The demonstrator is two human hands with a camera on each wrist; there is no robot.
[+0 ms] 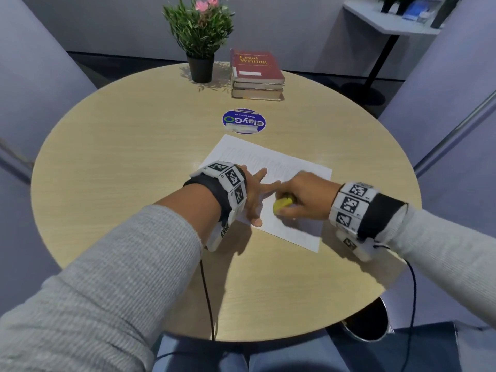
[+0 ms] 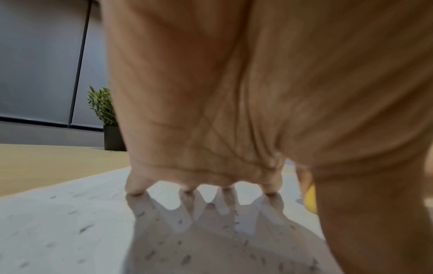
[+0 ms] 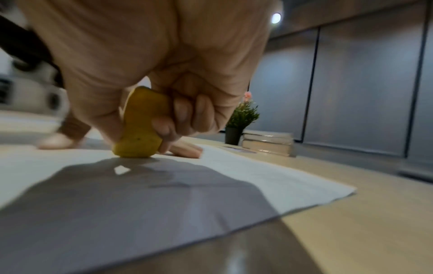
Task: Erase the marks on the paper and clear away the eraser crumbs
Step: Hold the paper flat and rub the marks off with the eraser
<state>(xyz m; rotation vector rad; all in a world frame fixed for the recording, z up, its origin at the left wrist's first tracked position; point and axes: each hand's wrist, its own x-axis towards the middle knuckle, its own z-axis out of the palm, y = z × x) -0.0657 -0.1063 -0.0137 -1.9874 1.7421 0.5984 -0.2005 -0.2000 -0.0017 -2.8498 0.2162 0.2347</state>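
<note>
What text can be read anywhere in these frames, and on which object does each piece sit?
"Legal Writing": cover of the top red book in the stack.
"ClayGO": round blue sticker, upside down from the head view; its smaller line is too blurred.
Paper: faint lines, unreadable.
Wrist bands: coded squares only.

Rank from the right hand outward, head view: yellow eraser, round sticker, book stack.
1. Yellow eraser: gripped in the right hand, on the paper.
2. Round sticker: table middle, beyond the paper.
3. Book stack: far edge, beside the potted plant.
</note>
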